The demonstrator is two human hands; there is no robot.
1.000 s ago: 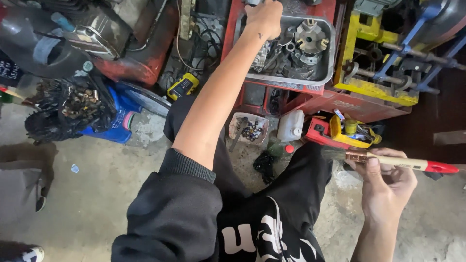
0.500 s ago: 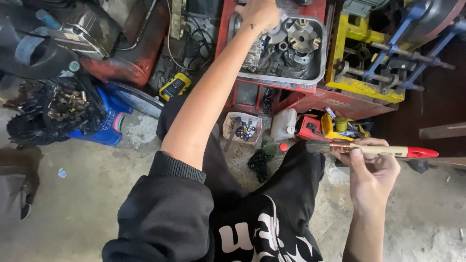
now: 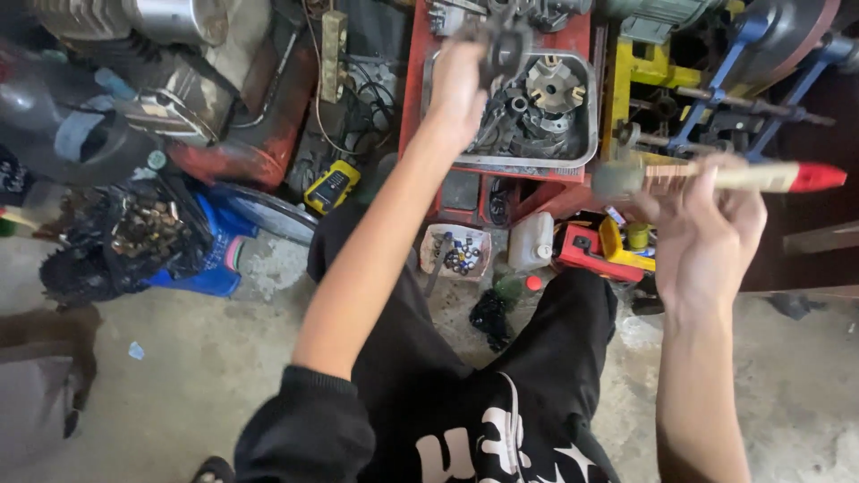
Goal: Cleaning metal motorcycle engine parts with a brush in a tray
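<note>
1. Left hand (image 3: pixel 458 85): fingers clenched on a dark metal part (image 3: pixel 503 49), lifted just above the metal tray (image 3: pixel 591 134). The part is blurred; its exact shape can't be told.
2. Right hand (image 3: pixel 702 228): fingers wrapped on a brush (image 3: pixel 716 177) held level. Pale handle with a red tip pointing right, dark bristle end pointing left, toward the tray.
3. The tray is grey, full of greasy gears and engine pieces, and sits on a red stand (image 3: pixel 416 80).
4. Right of the tray: a yellow frame (image 3: pixel 626 80) with blue bars (image 3: pixel 716 98).
5. Below the tray, on the concrete floor (image 3: pixel 179 358): a small box of nuts and bolts (image 3: pixel 456 252), a white plastic jug (image 3: pixel 531 241) just beside it, and a red-and-yellow tool (image 3: pixel 595 250).
6. Left side: a yellow handheld meter (image 3: pixel 331 186), a blue tub (image 3: pixel 210 259), a heap of black oily scraps (image 3: pixel 116 241), and an engine body (image 3: pixel 134 80) at top left.
7. The person's own legs in black trousers (image 3: pixel 483 402) lie between the arms.
</note>
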